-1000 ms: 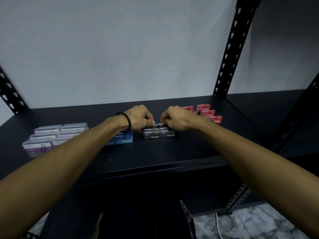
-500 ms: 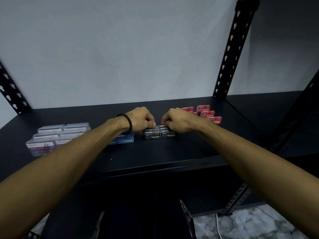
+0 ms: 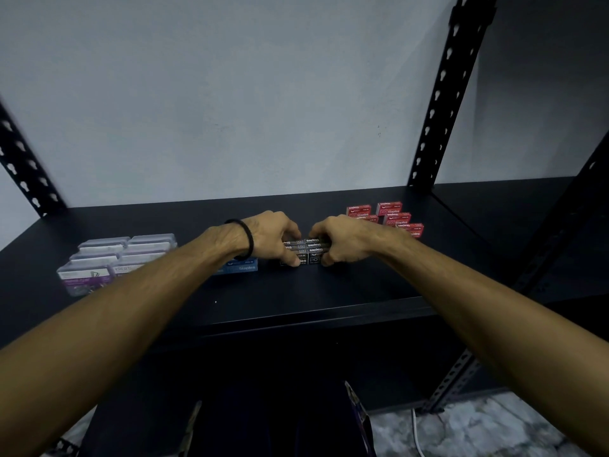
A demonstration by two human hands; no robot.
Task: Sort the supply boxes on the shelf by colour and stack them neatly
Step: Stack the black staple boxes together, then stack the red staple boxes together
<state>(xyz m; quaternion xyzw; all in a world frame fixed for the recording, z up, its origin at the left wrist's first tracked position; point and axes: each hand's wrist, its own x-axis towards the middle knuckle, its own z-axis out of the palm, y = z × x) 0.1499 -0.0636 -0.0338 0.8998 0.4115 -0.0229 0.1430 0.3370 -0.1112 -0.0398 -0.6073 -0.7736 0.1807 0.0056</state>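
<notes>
Both hands, left hand and right hand, curl their fingers round the small black cardboard staple boxes mid-way along the dark metal shelf, apparently squaring the stack.

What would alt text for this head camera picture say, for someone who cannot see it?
Two bare hands, left hand and right hand, grip a block of black staple boxes from either side on a dark shelf. Red boxes sit behind right, a blue box and clear purple-labelled boxes to the left.
</notes>
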